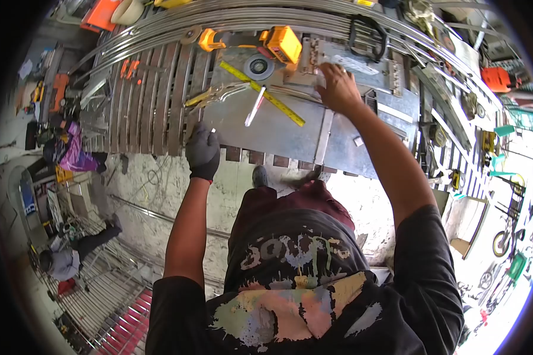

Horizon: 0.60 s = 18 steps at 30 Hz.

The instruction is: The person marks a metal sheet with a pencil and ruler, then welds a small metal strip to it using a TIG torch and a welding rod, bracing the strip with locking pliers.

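Note:
My left hand (203, 151), in a dark glove, is at the near left edge of the metal sheet (278, 127) on the slatted bench. Its fingers are curled; a small pale tip shows at them, too small to name. Beyond it lie pliers-like tools (219, 93) with a yellow handle. My bare right hand (340, 89) reaches over the right part of the sheet, fingers apart, beside a flat metal piece (352, 64). Between the hands lie a yellow measuring strip (284, 110) and a white marker-like stick (255, 106). A yellow cordless angle grinder (283, 44) rests behind, near a round disc (258, 67).
Long metal bars (319, 19) run along the bench's back. A black looped object (368, 38) lies at back right, and orange clips (130, 70) at left. Another person (65, 263) is at lower left near a metal grille (103, 313). A bicycle (503, 239) stands far right.

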Tool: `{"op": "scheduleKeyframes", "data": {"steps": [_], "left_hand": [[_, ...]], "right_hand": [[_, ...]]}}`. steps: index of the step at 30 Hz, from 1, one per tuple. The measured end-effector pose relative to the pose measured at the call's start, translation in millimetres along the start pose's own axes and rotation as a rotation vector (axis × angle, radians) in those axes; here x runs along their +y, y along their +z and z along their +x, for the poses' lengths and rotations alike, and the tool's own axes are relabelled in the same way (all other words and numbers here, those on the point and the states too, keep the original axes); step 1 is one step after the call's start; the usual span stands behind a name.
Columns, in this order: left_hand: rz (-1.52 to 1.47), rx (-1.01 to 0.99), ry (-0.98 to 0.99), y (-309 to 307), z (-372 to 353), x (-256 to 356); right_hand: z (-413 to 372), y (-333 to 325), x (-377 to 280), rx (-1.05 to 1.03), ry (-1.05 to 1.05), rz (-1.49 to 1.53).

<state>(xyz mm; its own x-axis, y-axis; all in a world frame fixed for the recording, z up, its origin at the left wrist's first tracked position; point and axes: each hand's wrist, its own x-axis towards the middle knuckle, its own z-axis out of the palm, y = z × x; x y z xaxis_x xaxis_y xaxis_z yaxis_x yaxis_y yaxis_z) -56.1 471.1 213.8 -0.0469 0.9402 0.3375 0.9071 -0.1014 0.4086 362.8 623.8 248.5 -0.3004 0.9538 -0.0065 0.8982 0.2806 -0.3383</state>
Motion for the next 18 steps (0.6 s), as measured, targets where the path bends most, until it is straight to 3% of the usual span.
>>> {"op": "scheduleKeyframes", "data": {"steps": [3,6,11,12,16,18], "left_hand": [[0.01,-0.067,-0.065,-4.2,12.0,3.8],[0.068,-0.048,-0.085,2.9,14.5,-4.5],[0.133,-0.067,-0.159,11.5,9.8,-13.5],[0.116,-0.075,-0.177,10.1,6.1,-10.4],[0.115,0.018,-0.12,15.0,-10.0,-0.6],[0.144,0.025,-0.12,11.1,-10.2,6.6]], "right_hand": [[59.3,12.7,-1.9,0.04,0.065,0.1],[107.2,20.1,-3.3,0.076,-0.011,0.313],[154.5,8.0,-15.2,-0.168,-0.085,0.277],[157.3,17.7,-12.7,0.005,-0.189,0.298],[171.7,36.7,-35.3,0.164,-0.23,0.303],[200.0,60.5,-38.1,0.115,-0.251,0.306]]}}
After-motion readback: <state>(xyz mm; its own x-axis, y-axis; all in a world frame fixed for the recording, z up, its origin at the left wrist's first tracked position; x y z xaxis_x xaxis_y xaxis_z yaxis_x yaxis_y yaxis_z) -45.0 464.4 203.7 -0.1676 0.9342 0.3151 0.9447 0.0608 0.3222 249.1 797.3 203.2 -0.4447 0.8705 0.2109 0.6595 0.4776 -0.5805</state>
